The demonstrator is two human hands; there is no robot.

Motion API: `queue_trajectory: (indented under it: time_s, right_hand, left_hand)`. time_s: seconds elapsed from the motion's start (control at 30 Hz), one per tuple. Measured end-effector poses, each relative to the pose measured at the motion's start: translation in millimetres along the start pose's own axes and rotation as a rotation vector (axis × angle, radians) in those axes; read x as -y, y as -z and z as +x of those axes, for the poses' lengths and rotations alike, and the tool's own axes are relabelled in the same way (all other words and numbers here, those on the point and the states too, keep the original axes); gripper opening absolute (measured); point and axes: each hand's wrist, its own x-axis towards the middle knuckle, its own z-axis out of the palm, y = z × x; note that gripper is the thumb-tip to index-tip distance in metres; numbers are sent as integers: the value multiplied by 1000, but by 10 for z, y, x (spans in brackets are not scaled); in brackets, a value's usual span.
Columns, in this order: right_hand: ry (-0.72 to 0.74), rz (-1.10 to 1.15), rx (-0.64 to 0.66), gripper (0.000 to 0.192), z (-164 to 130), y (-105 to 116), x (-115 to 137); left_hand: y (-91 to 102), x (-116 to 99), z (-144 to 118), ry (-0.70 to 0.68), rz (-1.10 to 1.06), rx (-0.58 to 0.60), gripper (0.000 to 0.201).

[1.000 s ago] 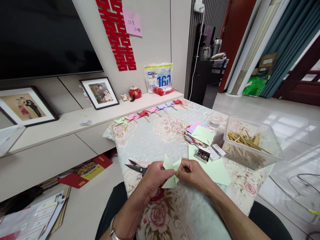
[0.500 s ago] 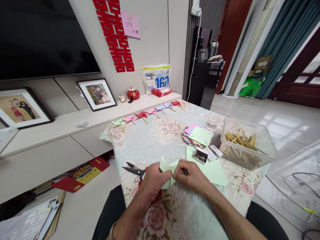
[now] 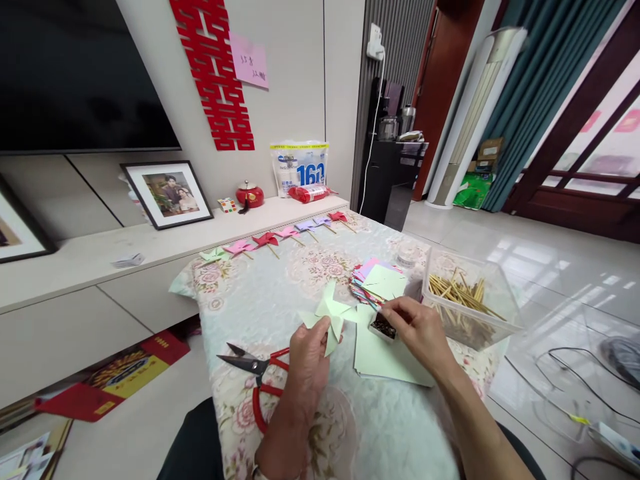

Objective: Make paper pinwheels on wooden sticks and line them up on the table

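Low in the middle: left hand [image 3: 309, 353] pinching the green paper pinwheel [image 3: 327, 315] at its middle – best kept tight so the folds stay put. Just right: right hand [image 3: 417, 328], fingertips pressed together in the small box of pins [image 3: 384, 328] – best to take only one. Left: one pair of red scissors [image 3: 255, 373]. Farther up: one tub of sticks [image 3: 467, 300], six finished pinwheels [image 3: 273, 239] in a row.

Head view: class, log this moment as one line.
left hand: holds green paper pinwheel | right hand: fingers in small pin box | red-handled scissors: on tablecloth
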Motion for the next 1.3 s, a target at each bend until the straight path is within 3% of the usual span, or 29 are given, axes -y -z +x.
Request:
queue_trajectory:
  time_s: [0.13, 0.33, 0.8, 1.3]
  right_hand:
    - [189, -361, 92, 18, -27, 0, -11]
    - [222, -642, 27, 22, -22, -122, -102]
    - [153, -721, 67, 7, -5, -219, -159]
    - [98, -780, 90, 9, -12, -224, -106]
  left_hand:
    - [14, 119, 2, -1, -181, -70, 38]
    - [25, 136, -48, 25, -287, 8, 32]
    - [9, 204, -67, -18, -352, 12, 37]
    - [6, 157, -95, -9, -387, 24, 30]
